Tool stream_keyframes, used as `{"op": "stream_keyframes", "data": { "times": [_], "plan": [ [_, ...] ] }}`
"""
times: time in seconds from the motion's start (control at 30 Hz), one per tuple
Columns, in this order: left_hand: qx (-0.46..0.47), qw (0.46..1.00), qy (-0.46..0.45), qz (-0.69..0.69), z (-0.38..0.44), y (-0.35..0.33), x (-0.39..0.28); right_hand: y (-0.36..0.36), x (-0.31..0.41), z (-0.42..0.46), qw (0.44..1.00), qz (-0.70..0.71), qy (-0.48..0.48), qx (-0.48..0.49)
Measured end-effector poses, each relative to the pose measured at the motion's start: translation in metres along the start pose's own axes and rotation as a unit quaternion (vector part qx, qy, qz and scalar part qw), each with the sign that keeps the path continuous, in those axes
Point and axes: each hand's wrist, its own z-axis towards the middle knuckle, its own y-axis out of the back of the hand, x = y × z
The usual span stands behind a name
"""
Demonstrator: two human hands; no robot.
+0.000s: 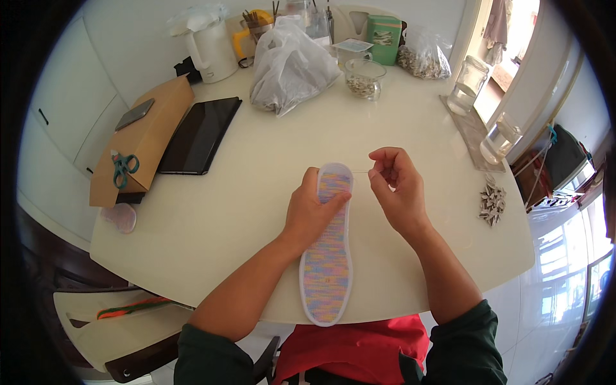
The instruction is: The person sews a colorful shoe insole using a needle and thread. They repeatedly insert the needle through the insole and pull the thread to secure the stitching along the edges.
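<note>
A long insole (pixel 327 260) with pastel rainbow stitching and a white border lies lengthwise before me, its lower end at the table's front edge. My left hand (pixel 313 207) grips its upper part, thumb across the top face and fingers hidden beneath. From the insole's upper right edge a thin, straight thread (pixel 361 172) runs to the thumb tip of my right hand (pixel 397 190). That hand is raised beside the insole with curled fingers; the index fingertip stands apart from the thumb. Whether a needle is on the thread is too small to tell.
Scissors (pixel 125 168) and a phone (pixel 134 114) lie on a cardboard box (pixel 154 130), beside a black tablet (pixel 199 137). Behind stand a plastic bag (pixel 293 67), a glass cup (pixel 365 79) and a white kettle (pixel 211 50). Rightward are water jars (pixel 464 94) and seed shells (pixel 492 202).
</note>
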Motion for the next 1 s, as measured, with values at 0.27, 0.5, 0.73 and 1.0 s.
{"op": "stream_keyframes", "data": {
  "times": [0.27,0.5,0.73,1.0],
  "plan": [
    [-0.001,1.000,-0.009,0.002,0.000,-0.001,0.002,-0.006,-0.005,-0.001,0.999,-0.033,0.026,-0.002],
    [0.002,1.000,-0.005,-0.002,-0.001,-0.001,-0.002,-0.006,-0.005,-0.001,0.997,-0.065,0.039,-0.007],
    [0.008,0.999,-0.009,0.050,-0.007,-0.006,-0.006,-0.014,0.002,-0.006,0.971,-0.183,0.153,-0.005],
    [0.001,0.998,-0.057,0.019,-0.009,-0.004,-0.007,0.004,0.003,0.007,0.998,-0.050,-0.026,0.017]
  ]
}}
